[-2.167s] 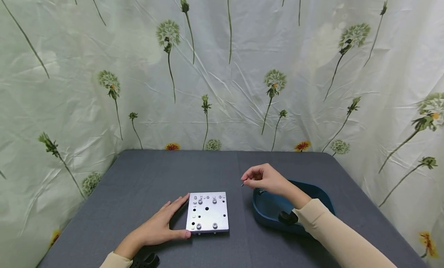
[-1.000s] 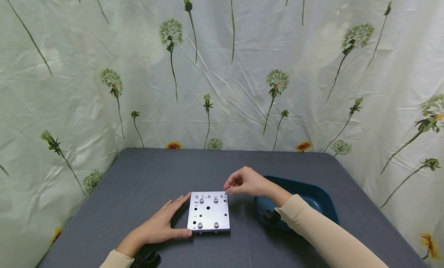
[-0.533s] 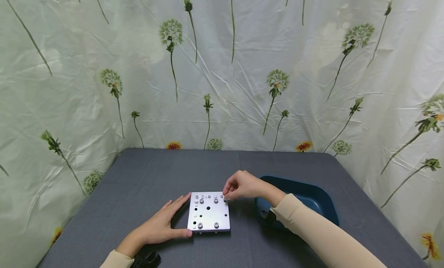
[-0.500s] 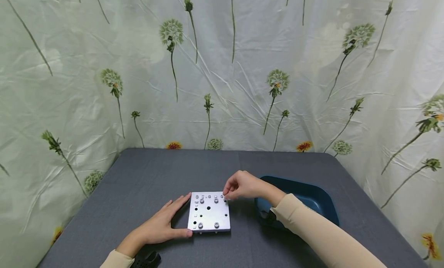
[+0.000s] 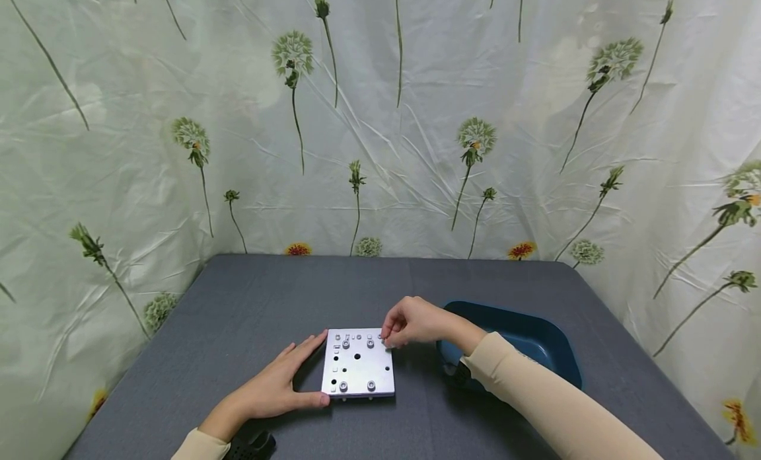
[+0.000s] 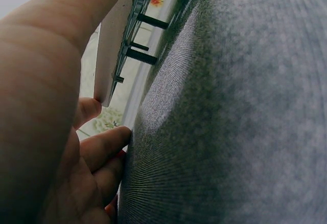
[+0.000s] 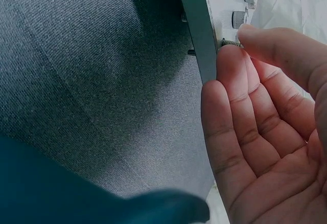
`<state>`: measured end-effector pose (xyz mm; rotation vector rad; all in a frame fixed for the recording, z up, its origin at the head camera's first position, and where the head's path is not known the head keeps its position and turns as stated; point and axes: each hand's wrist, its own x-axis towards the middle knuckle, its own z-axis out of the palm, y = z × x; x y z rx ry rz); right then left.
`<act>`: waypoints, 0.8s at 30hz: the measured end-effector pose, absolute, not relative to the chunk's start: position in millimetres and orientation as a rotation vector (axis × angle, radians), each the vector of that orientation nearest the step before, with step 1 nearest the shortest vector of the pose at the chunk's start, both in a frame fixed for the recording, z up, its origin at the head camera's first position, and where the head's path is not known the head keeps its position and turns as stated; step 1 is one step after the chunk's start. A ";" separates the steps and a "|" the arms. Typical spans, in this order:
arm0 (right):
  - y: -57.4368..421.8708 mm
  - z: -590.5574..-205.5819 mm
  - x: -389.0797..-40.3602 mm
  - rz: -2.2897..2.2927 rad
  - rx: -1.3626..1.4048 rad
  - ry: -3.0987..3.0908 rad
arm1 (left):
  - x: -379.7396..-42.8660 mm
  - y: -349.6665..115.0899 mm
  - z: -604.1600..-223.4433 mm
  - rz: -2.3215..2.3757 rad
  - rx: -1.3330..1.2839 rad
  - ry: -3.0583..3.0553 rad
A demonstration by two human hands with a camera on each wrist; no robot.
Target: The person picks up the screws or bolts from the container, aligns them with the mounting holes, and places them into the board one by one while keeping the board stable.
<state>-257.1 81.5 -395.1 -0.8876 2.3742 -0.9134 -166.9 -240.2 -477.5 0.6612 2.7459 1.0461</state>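
Plate [image 5: 371,371] on the grey table [image 5: 297,295], bolt heads on its top face, threaded ends [image 6: 153,21] projecting beneath. Left hand [image 5: 270,387] spread along the plate's left edge: fingers extended, index tip at the far corner, thumb at the near one. Right hand [image 5: 419,320] pinches a screw [image 7: 231,43] against the plate near its far right corner; insertion depth cannot be told. Blue tray [image 5: 571,354] to the right, partly behind the right forearm

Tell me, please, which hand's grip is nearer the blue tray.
Right. The right grip pinches a screw left of the tray; the left grip is farther left, touching the metal plate's left edge.
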 end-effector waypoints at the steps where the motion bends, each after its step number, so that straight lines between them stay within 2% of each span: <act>1: 81.4 -395.5 -256.9 -0.917 -0.888 2.372 | -167.2 -240.0 -478.1 1.046 0.658 2.745; 24: 89.8 -391.8 -257.5 -0.973 -0.905 2.330 | -166.7 -239.9 -478.3 1.060 0.644 2.729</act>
